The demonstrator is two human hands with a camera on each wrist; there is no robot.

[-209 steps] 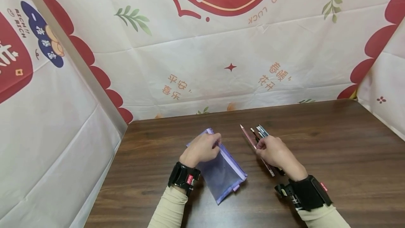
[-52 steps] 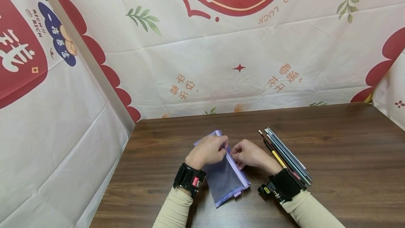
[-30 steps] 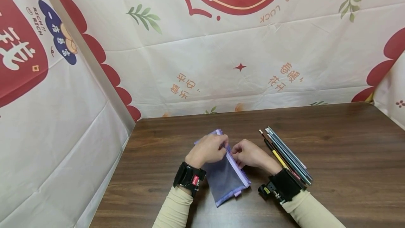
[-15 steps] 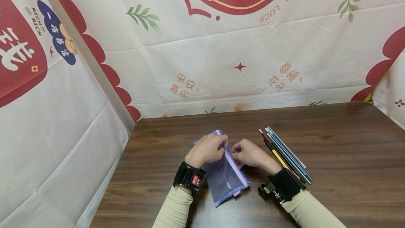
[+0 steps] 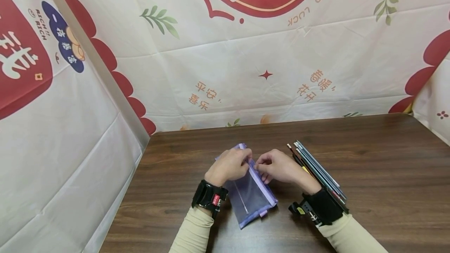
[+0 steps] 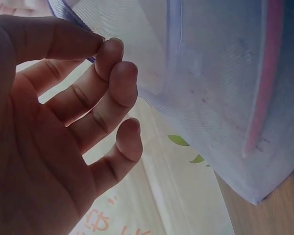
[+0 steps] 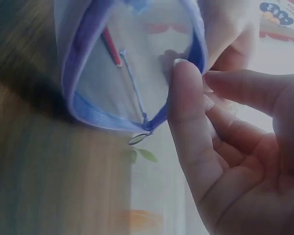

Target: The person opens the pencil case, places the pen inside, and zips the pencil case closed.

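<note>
A translucent purple mesh zip pouch point(image 5: 250, 192) lies slantwise over the table, its lilac-trimmed mouth gaping in the right wrist view. My left hand point(image 5: 230, 166) pinches the pouch's edge between thumb and fingertips. Inside, a slim pink pencil point(image 6: 265, 78) shows through the mesh; in the head view it is a pale streak. At the mouth is my right hand point(image 5: 279, 167), its fingers loosely bent, with a forefinger point(image 7: 186, 98) overlapping the rim and nothing seen in its grasp. A zip pull on a cord point(image 7: 137, 139) dangles from the rim's corner.
Several blue-grey pencils point(image 5: 316, 163) lie side by side to the right of the pouch, with a dark one with a pale tip point(image 5: 291, 148) beside them. My right forearm partly covers them. A printed white cloth point(image 5: 225, 77) hangs behind the brown wooden table point(image 5: 183, 155).
The pink pencil, lying on the table under the right hand at first, is now inside the pouch and has slid deeper. The right hand has shifted slightly up and right; the left hand keeps its pinch.
</note>
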